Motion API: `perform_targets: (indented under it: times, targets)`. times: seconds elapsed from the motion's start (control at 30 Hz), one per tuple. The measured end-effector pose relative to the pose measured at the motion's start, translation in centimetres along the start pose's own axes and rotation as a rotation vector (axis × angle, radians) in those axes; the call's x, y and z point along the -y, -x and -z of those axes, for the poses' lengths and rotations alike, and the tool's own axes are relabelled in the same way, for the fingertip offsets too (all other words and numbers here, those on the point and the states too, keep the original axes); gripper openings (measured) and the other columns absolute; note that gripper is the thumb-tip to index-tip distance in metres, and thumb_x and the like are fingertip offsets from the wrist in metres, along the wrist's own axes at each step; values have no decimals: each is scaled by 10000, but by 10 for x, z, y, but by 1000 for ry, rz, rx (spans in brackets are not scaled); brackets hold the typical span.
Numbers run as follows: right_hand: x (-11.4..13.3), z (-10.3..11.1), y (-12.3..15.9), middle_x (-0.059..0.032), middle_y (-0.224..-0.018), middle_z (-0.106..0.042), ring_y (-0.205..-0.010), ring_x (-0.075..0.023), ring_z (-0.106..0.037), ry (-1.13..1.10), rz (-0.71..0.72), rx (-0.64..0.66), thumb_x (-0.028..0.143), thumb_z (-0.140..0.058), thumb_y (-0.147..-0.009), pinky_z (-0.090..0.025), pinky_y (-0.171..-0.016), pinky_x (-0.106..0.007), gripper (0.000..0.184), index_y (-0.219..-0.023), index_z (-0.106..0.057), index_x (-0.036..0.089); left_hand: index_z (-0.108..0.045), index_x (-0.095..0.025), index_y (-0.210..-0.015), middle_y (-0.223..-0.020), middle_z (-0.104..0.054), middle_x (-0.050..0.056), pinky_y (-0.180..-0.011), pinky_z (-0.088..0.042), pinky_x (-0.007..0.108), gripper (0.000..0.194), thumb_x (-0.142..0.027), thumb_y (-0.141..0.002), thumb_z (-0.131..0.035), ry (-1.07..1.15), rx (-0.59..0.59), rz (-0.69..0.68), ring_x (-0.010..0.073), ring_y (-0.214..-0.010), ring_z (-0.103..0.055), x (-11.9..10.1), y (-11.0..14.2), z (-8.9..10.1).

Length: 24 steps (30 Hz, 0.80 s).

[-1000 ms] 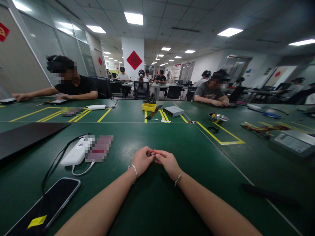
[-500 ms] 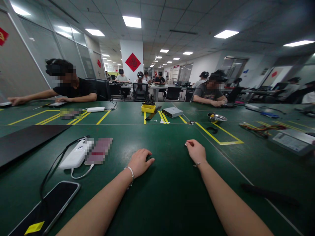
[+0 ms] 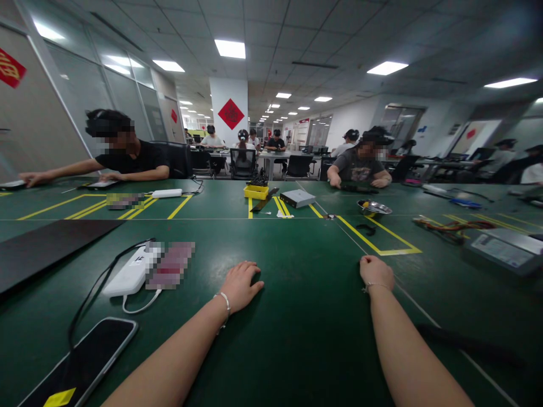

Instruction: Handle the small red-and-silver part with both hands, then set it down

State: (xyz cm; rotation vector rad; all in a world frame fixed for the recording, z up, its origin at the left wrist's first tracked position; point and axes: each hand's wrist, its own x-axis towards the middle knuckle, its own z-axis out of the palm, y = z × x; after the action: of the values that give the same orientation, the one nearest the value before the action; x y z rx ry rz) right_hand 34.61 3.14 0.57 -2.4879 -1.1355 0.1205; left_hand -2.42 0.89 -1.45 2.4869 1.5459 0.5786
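Note:
My left hand (image 3: 241, 285) lies palm down on the green table mat (image 3: 305, 316), fingers loosely curved and thumb out, with nothing visible in it. My right hand (image 3: 375, 271) rests further right as a closed fist with its knuckles toward me, just below the corner of a yellow taped rectangle (image 3: 382, 240). Whether anything is inside the fist is hidden. Each wrist wears a thin bracelet.
To my left lie a white power bank (image 3: 127, 277) with its cable, a black phone (image 3: 85, 362) and a dark panel (image 3: 46, 246). Further off are a metal bowl (image 3: 374, 207), a yellow bin (image 3: 256, 191), a grey box (image 3: 298, 198) and coloured wires (image 3: 449, 226). Other people sit at the far tables.
My hands were together, pinching a small orange piece. They separated: the left settled flat on the mat, and the right, pinching a small white bit, moved right and closed into a fist.

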Motion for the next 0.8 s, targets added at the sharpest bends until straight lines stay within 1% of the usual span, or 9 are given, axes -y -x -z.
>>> perform_targets:
  times: [0.1,0.2,0.27,0.37,0.43,0.5,0.6,0.7,0.8]
  targets:
    - [-1,1,1,-97,-897,-612,-854,-269,-523,28,-4,-8,344,-346,-754,-428,-634,-361,328,-931,-603,244,-487,-236,-1039,-1186,-463,40,-941,-292,381,334,-407,-758,-432,5,12,0,216,-1133,-372,0,0,1]
    - [-1,-1,2,-114,-990,-585,-910,-276,-506,9,38,-84,315,-328,-764,-423,-696,-383,362,-998,-582,208,-477,-234,-1057,-1202,-447,44,-945,-286,381,354,-413,-754,-434,4,31,-16,223,-1145,-359,0,1,2]
    - [6,-3,5,-121,-1087,-540,-989,-270,-472,-6,160,-174,258,-315,-770,-391,-787,-393,378,-1041,-562,166,-467,-231,-1076,-1216,-432,52,-949,-280,384,372,-413,-753,-435,-2,45,-24,229,-1153,-349,-1,2,3]
    - [30,-9,22,-113,-1166,-487,-1089,-229,-406,-38,467,-227,181,-299,-773,-318,-900,-381,389,-1073,-541,129,-454,-225,-1099,-1228,-420,58,-958,-263,386,385,-405,-761,-423,-11,49,-19,230,-1170,-332,-2,2,4]
    - [53,-14,44,-93,-1174,-484,-1108,-195,-393,-72,685,-165,173,-283,-787,-294,-930,-366,393,-1095,-525,138,-433,-217,-1129,-1228,-422,62,-965,-254,382,410,-405,-766,-413,-17,43,-12,226,-1178,-323,-3,2,3]
    - [75,-21,74,-84,-1196,-473,-1131,-178,-371,-96,891,-48,196,-274,-806,-276,-950,-360,394,-1120,-505,143,-385,-203,-1183,-1242,-416,74,-969,-247,387,463,-418,-772,-395,-28,40,1,224,-1186,-315,-3,1,0]
    - [99,-33,119,-85,-1280,-391,-1198,-200,-279,-92,1129,121,271,-329,-805,-241,-969,-390,417,-1191,-439,157,-297,-209,-1253,-1306,-355,71,-977,-222,415,510,-441,-799,-323,-46,65,3,220,-1214,-273,-3,1,-3]
    - [108,-40,148,-52,-1311,-354,-1212,-233,-254,-50,1260,270,352,-348,-801,-240,-946,-462,439,-1222,-393,238,-301,-251,-1255,-1338,-312,37,-982,-194,445,488,-460,-816,-257,-65,108,-17,220,-1238,-224,-3,0,-5]
    - [107,-39,147,-27,-1258,-430,-1163,-216,-341,-21,1322,325,335,-342,-806,-266,-931,-446,388,-1175,-446,276,-323,-265,-1244,-1340,-308,30,-984,-178,460,498,-484,-799,-285,-80,125,-19,229,-1241,-214,-4,0,-5]
